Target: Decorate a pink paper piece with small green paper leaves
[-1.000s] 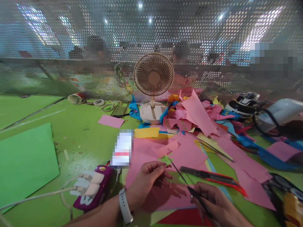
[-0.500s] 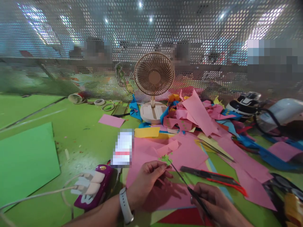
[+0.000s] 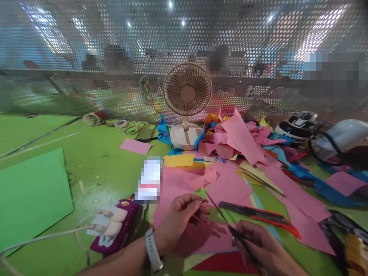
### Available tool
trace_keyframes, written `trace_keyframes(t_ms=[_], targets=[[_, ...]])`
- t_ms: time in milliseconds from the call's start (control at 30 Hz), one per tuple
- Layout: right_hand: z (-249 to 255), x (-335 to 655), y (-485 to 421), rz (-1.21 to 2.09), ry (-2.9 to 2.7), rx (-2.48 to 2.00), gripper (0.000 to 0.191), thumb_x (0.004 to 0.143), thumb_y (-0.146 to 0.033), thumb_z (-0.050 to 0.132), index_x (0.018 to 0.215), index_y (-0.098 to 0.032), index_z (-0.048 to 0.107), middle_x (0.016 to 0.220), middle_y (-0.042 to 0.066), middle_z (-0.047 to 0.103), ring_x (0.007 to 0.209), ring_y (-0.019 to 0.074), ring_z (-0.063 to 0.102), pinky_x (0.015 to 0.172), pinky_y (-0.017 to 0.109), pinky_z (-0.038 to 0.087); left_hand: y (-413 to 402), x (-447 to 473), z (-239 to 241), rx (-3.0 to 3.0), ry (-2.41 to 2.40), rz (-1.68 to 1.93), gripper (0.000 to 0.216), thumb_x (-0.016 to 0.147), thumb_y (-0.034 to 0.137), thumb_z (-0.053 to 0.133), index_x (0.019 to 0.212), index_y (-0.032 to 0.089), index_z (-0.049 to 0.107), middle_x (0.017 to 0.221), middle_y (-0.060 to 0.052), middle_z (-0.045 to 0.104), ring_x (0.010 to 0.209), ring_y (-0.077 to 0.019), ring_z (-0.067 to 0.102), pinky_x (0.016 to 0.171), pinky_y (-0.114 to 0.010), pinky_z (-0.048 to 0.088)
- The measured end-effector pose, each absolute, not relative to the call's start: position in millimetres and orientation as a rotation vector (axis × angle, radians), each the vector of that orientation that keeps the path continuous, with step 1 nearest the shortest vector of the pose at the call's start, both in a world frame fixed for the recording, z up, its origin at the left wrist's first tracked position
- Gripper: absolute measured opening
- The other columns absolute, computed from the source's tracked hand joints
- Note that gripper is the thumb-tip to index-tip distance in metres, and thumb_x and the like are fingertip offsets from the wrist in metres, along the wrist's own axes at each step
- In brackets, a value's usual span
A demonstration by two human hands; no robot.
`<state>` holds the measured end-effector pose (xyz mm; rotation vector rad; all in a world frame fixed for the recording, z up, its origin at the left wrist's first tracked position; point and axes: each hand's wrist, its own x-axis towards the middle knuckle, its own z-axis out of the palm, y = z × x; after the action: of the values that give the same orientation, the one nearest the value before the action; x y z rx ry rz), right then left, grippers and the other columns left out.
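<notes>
My left hand [image 3: 179,216], with a white watch on its wrist, pinches a small light-green paper cutout [image 3: 201,193] between thumb and fingertips. In my right hand [image 3: 258,245] are slim black-handled scissors [image 3: 220,212]. Their long narrow blades look closed, and the tips point up and left, close beside the cutout. The fingers cover most of the handles. Below both hands lie pink paper sheets [image 3: 172,184]. A black and red utility knife [image 3: 255,214] rests just beyond my right hand.
A beige fan [image 3: 187,94] stands at the back, beside a heap of paper scraps [image 3: 241,134]. Left of my hands are a lit phone [image 3: 148,180] and a purple power strip [image 3: 126,214] with cables. Tweezers [image 3: 264,181] lie right, and green card [image 3: 31,195] far left.
The scissor tips have shifted slightly, and the green cutout has turned a little at my left fingertips. Both hands stay almost in place.
</notes>
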<state>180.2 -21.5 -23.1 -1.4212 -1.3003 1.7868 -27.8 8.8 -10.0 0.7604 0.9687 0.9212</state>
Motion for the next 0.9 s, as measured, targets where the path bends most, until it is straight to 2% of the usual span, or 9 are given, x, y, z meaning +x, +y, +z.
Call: trace_keyframes(t_ms=[167,333,500,700,900], targets=[[-18.8,181.3,-22.4,1.869,-1.36,-1.387,0.05,0.064,-0.065,0.057,0.064,-0.016,0.048,0.044,-0.006,0.047,0.031,0.0016,0.027,0.032,0.017,0.018,9.5,-28.4,-8.1,0.766,0.964,0.949,0.029,0.076,0.04,0.06,0.085,0.012,0.061,0.081,-0.008,0.067,0.06,-0.011,0.059,0.056,-0.022,0.045],[-21.6,183.8,-22.8,1.871,-1.379,-1.38,0.049,0.068,-0.064,0.055,0.066,-0.015,0.048,0.044,-0.005,0.049,0.029,0.0006,0.024,0.03,0.017,0.016,9.3,-27.9,-5.3,0.744,0.985,0.933,0.029,0.076,0.039,0.06,0.088,0.013,0.062,0.092,-0.01,0.066,0.077,-0.0151,0.061,0.062,-0.022,0.046],[-23.7,183.9,-22.6,1.886,-1.444,-1.322,0.047,0.068,-0.062,0.055,0.065,-0.016,0.045,0.045,-0.006,0.047,0.032,0.0019,0.03,0.032,0.016,0.022,7.4,-26.8,-5.7,0.726,0.967,0.945,0.026,0.077,0.038,0.059,0.086,0.014,0.064,0.088,-0.008,0.065,0.082,-0.0156,0.06,0.069,-0.025,0.048],[-20.3,182.4,-22.9,1.903,-1.451,-1.293,0.042,0.071,-0.055,0.058,0.066,-0.016,0.045,0.05,-0.006,0.041,0.042,0.004,0.037,0.04,0.015,0.031,4.7,-25.8,-7.8,0.686,0.946,0.928,0.025,0.078,0.036,0.058,0.086,0.013,0.064,0.086,-0.008,0.065,0.078,-0.0153,0.062,0.067,-0.025,0.05],[-24.7,184.7,-24.3,1.911,-1.44,-1.247,0.038,0.073,-0.051,0.058,0.068,-0.016,0.045,0.053,-0.005,0.044,0.045,0.0048,0.038,0.042,0.016,0.032,4.9,-26.0,-6.2,0.676,0.952,0.933,0.023,0.079,0.034,0.059,0.087,0.013,0.064,0.087,-0.008,0.066,0.079,-0.015,0.062,0.07,-0.026,0.05]])
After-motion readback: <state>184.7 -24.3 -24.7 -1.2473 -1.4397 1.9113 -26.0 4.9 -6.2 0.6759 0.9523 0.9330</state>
